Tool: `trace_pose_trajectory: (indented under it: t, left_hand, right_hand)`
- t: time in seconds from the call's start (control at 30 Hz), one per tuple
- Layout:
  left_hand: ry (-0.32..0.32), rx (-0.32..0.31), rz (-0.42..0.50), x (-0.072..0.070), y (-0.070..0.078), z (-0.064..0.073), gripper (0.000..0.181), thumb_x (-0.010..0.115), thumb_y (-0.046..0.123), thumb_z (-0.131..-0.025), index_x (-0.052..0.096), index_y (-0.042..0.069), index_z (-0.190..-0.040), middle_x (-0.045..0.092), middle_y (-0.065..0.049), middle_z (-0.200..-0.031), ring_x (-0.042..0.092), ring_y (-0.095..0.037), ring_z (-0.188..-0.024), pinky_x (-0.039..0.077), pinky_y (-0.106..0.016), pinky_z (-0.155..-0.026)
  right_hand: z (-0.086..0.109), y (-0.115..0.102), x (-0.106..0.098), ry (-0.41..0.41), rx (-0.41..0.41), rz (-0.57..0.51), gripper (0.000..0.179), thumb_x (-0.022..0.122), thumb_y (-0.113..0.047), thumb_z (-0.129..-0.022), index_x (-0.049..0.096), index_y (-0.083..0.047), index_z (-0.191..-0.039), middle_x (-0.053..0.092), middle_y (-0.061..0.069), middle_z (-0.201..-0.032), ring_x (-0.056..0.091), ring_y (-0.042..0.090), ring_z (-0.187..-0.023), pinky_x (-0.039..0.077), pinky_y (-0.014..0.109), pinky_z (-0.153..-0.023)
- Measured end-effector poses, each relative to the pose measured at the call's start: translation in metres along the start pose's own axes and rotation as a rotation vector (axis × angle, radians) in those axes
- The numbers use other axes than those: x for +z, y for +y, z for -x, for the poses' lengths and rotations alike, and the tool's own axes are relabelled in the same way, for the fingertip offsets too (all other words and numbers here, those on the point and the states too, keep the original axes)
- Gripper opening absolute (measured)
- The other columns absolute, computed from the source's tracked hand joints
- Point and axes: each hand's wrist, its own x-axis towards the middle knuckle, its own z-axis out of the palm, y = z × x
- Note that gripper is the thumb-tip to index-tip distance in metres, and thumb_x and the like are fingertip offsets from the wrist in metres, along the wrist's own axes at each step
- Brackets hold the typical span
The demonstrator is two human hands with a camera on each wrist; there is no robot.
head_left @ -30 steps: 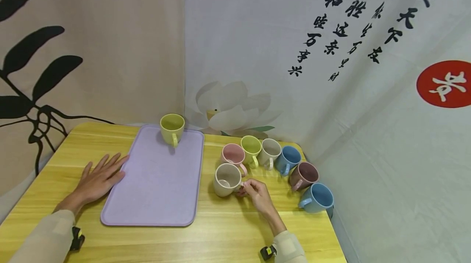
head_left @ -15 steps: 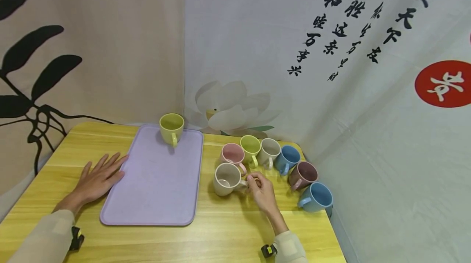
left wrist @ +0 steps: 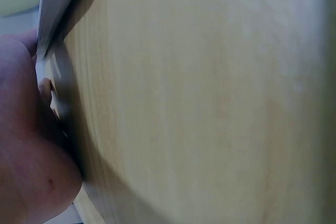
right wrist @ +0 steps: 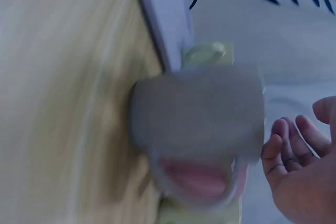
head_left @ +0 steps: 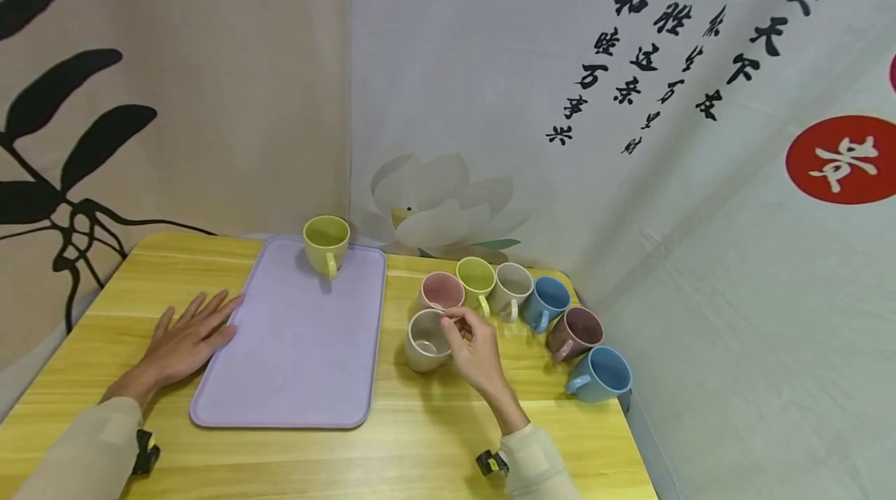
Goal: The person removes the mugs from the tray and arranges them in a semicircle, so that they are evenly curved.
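Note:
A greyish-white mug [head_left: 424,346] stands upright on the table, right of the lilac tray. My right hand [head_left: 477,348] is over its handle side in the head view, fingers loosely bent and holding nothing. In the right wrist view, the mug's handle [right wrist: 194,182] is free, and the fingertips [right wrist: 273,153] are just by the rim; whether they touch it I cannot tell. My left hand [head_left: 185,340] lies spread on the table, fingertips at the left edge of the lilac tray [head_left: 301,360]. A yellow-green mug [head_left: 326,239] stands at the tray's far end.
Behind the white mug curves a row of mugs: pink [head_left: 441,290], yellow-green [head_left: 476,276], white [head_left: 512,286], blue [head_left: 548,299], purple-brown [head_left: 577,330] and another blue mug [head_left: 602,375] near the table's right edge. A printed curtain [head_left: 448,96] hangs behind the wooden table [head_left: 280,469].
My right hand has let go of the white mug's handle and moved up and left to the rim. The mug stays in place, and the left hand has not moved.

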Motion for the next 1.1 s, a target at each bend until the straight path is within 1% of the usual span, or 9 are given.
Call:
trace_pose_trajectory:
  t: [0.1,0.23,0.37,0.57,0.67,0.83,0.97,1.03,1.1]
  left_hand:
    - [-0.001,-0.001,0.0,0.0,0.0,0.0,0.067,0.038,0.046,-0.123,0.019,0.022,-0.182,0.01,-0.027,-0.189,-0.005,-0.061,-0.174,-0.02,-0.084,-0.13]
    - [-0.002,-0.003,-0.005,0.0,0.001,-0.001,0.067,0.038,0.046,-0.123,0.02,0.022,-0.182,0.01,-0.027,-0.189,-0.005,-0.06,-0.174,-0.02,-0.084,-0.13]
    - [-0.002,-0.004,-0.006,0.0,0.001,-0.001,0.067,0.038,0.046,-0.123,0.019,0.021,-0.182,0.01,-0.027,-0.189,-0.006,-0.06,-0.174,-0.02,-0.084,-0.13]
    - [0.0,-0.003,-0.007,0.003,0.001,0.0,0.067,0.038,0.045,-0.123,0.019,0.021,-0.183,0.01,-0.027,-0.189,-0.006,-0.06,-0.174,-0.021,-0.084,-0.13]
    - [0.004,-0.004,-0.008,0.005,0.001,0.0,0.067,0.038,0.046,-0.123,0.02,0.021,-0.182,0.011,-0.027,-0.189,-0.005,-0.06,-0.174,-0.02,-0.084,-0.13]
    - [0.004,-0.01,-0.011,0.006,0.0,0.0,0.067,0.038,0.046,-0.123,0.019,0.021,-0.182,0.011,-0.027,-0.189,-0.005,-0.06,-0.174,-0.019,-0.084,-0.13]
    - [0.01,-0.011,-0.006,0.006,-0.001,0.0,0.067,0.038,0.046,-0.123,0.02,0.021,-0.182,0.01,-0.027,-0.189,-0.005,-0.06,-0.174,-0.021,-0.083,-0.13]
    - [0.009,-0.011,-0.001,0.005,-0.002,0.0,0.067,0.038,0.046,-0.123,0.02,0.021,-0.182,0.01,-0.027,-0.189,-0.006,-0.06,-0.174,-0.022,-0.083,-0.13]
    - [0.011,-0.012,0.002,0.005,-0.002,0.0,0.067,0.039,0.046,-0.123,0.021,0.021,-0.182,0.01,-0.027,-0.189,-0.006,-0.06,-0.174,-0.022,-0.083,-0.13]
  right_hand:
    - [-0.007,-0.013,0.013,-0.034,-0.043,0.008,0.017,0.071,-0.01,-0.11,0.076,0.003,-0.119,0.08,0.017,-0.105,0.071,0.007,-0.086,0.06,0.021,-0.076]
    - [-0.014,-0.03,0.032,-0.076,-0.068,0.001,0.018,0.07,-0.014,-0.111,0.075,-0.001,-0.123,0.08,0.015,-0.112,0.076,0.02,-0.093,0.065,0.026,-0.082]
    - [-0.02,-0.044,0.056,-0.12,-0.021,-0.012,0.024,0.069,-0.02,-0.112,0.073,-0.003,-0.13,0.079,0.013,-0.121,0.078,0.025,-0.1,0.065,0.028,-0.087]
    - [-0.023,-0.054,0.1,-0.159,0.063,-0.048,0.037,0.071,-0.023,-0.11,0.068,-0.008,-0.143,0.075,0.011,-0.141,0.078,0.023,-0.115,0.064,0.026,-0.096]
    - [-0.024,-0.054,0.12,-0.148,0.103,-0.076,0.042,0.073,-0.023,-0.108,0.066,-0.009,-0.146,0.073,0.011,-0.144,0.079,0.022,-0.116,0.064,0.027,-0.098]
    - [-0.032,-0.051,0.148,-0.089,0.16,-0.117,0.048,0.076,-0.017,-0.105,0.062,-0.006,-0.15,0.071,0.015,-0.147,0.08,0.026,-0.115,0.064,0.024,-0.095]
    - [-0.044,-0.05,0.165,-0.041,0.214,-0.128,0.052,0.077,-0.017,-0.104,0.061,-0.007,-0.152,0.069,0.013,-0.15,0.079,0.02,-0.112,0.062,0.02,-0.089]
    - [-0.049,-0.048,0.172,-0.024,0.245,-0.125,0.053,0.077,-0.018,-0.104,0.06,-0.01,-0.154,0.068,0.01,-0.151,0.078,0.015,-0.111,0.061,0.018,-0.086]
    - [-0.055,-0.047,0.178,-0.007,0.274,-0.121,0.055,0.077,-0.02,-0.104,0.059,-0.012,-0.156,0.067,0.008,-0.153,0.078,0.015,-0.111,0.06,0.017,-0.084]
